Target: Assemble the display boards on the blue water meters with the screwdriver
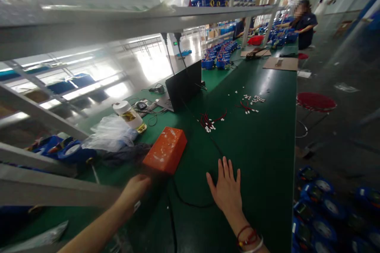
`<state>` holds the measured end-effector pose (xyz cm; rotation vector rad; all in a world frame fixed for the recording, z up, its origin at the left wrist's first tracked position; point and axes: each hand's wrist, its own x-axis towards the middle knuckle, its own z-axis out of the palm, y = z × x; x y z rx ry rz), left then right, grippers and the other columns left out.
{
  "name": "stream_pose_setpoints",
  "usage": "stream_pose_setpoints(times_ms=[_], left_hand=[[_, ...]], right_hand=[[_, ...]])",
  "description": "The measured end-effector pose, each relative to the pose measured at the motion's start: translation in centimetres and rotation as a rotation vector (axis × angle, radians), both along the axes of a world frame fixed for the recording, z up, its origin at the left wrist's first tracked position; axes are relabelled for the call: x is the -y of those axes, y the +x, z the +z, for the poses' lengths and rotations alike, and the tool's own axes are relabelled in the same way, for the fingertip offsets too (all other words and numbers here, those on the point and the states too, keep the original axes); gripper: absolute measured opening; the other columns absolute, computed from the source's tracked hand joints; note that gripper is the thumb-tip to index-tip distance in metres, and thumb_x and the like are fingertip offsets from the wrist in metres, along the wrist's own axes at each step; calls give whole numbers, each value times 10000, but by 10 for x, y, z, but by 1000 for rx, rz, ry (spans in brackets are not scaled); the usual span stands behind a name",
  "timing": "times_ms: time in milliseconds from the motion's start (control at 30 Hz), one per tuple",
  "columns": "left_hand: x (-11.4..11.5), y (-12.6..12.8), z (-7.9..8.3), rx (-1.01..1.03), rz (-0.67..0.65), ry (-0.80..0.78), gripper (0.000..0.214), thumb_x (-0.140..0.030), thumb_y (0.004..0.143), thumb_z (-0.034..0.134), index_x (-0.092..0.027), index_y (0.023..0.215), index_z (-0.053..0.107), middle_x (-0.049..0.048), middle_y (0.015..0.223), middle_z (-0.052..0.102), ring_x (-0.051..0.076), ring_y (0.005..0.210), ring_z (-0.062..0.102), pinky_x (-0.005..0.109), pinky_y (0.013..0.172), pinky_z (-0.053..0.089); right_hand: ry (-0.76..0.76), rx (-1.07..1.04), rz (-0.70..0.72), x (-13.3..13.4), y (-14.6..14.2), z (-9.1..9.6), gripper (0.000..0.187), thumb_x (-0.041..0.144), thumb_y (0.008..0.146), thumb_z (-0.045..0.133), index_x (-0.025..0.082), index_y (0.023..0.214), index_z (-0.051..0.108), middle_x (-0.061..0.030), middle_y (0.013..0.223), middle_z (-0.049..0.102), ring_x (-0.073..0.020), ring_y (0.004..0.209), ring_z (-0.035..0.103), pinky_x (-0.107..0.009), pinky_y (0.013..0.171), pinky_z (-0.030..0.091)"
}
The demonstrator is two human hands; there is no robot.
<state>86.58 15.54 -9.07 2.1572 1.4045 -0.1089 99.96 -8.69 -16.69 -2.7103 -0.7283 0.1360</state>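
Far to the left of the left hand, blue meters [73, 151] sit in a bunch. Closer to that hand, up past the knuckles, are a crumpled clear bag [108, 131] and a jar [130, 115] with a white lid, which maybe keeps its yellow insides from spilling. The left hand [139, 185] is blurry and looks curled. It is right by the near end of the scuffed orange box [165, 148]; I cannot tell if it touches or has hold of anything. Past the box stands an open laptop [185, 85]. A black cord [194, 206] runs between the hands. Ahead of the right hand are red wires [205, 120] with white plugs, maybe bunched so none get lost. The right hand [228, 189] is palm down, fingers spread wide, holding nothing, perhaps leaning on the green table [267, 146]. Farther ahead lie little white bits [257, 99].
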Motion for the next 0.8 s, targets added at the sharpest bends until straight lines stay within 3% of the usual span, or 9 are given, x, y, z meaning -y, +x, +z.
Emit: stream_pose_setpoints(times_ms=[67, 167, 367, 467, 567, 633, 733, 800], left_hand=[[13, -5, -23, -12, -113, -80, 197, -299, 875, 560, -121, 947, 606, 35, 888, 642, 153, 765, 627, 331, 692, 537], [24, 1, -39, 8, -246, -76, 252, -326, 877, 553, -136, 1037, 587, 59, 988, 635, 183, 873, 624, 387, 783, 520], [27, 14, -51, -8, -302, 72, 287, -347, 888, 528, -149, 1092, 567, 71, 1041, 619, 199, 917, 615, 407, 808, 509], [29, 13, -54, -29, -317, 118, 286, -351, 890, 524, -141, 1079, 571, 72, 1027, 622, 193, 894, 617, 405, 795, 515], [32, 13, -53, -28, -339, 158, 295, -348, 891, 523, -142, 1099, 562, 76, 1045, 617, 193, 895, 616, 406, 792, 518], [34, 14, -51, -21, -367, 177, 314, -344, 891, 524, -149, 1135, 547, 81, 1080, 607, 196, 908, 613, 408, 792, 521], [36, 14, -50, -39, -393, 200, 342, -348, 892, 522, -154, 1173, 524, 88, 1104, 596, 198, 907, 613, 405, 780, 526], [38, 10, -51, -63, -395, 209, 344, -356, 893, 517, -151, 1168, 525, 85, 1082, 603, 195, 891, 616, 402, 771, 528]], right_hand=[[-23, 7, 6, -1, 0, 2, 774, 624, 903, 187, 59, 1419, 307, -161, 1510, 208, -333, 1396, 160, -579, 1103, 95], [-41, -4, 7, -2, 0, 3, 763, 621, 905, 189, 71, 1417, 317, -156, 1509, 217, -330, 1395, 167, -579, 1101, 102], [2, 34, -4, 7, 1, -4, 766, 606, 903, 245, 43, 1421, 289, -180, 1513, 196, -345, 1400, 123, -596, 1089, 124], [96, 163, 106, 0, -4, 9, 671, 494, 936, 265, 37, 1427, 262, -166, 1524, 165, -330, 1411, 54, -587, 1100, 102], [204, 246, 435, -41, -15, 42, 566, 376, 957, 250, 85, 1443, 241, -105, 1537, 157, -272, 1421, 9, -525, 1130, 58], [211, 262, 555, -83, -22, 65, 552, 451, 950, 277, 226, 1452, 235, 4, 1550, 113, -221, 1425, 6, -467, 1149, 53], [180, 236, 602, -138, -25, 84, 598, 529, 937, 280, 188, 1428, 305, -60, 1524, 224, -257, 1414, 112, -507, 1133, 96], [140, 203, 617, -156, -21, 84, 606, 541, 932, 295, 160, 1397, 372, -99, 1482, 324, -274, 1384, 221, -506, 1115, 167]])
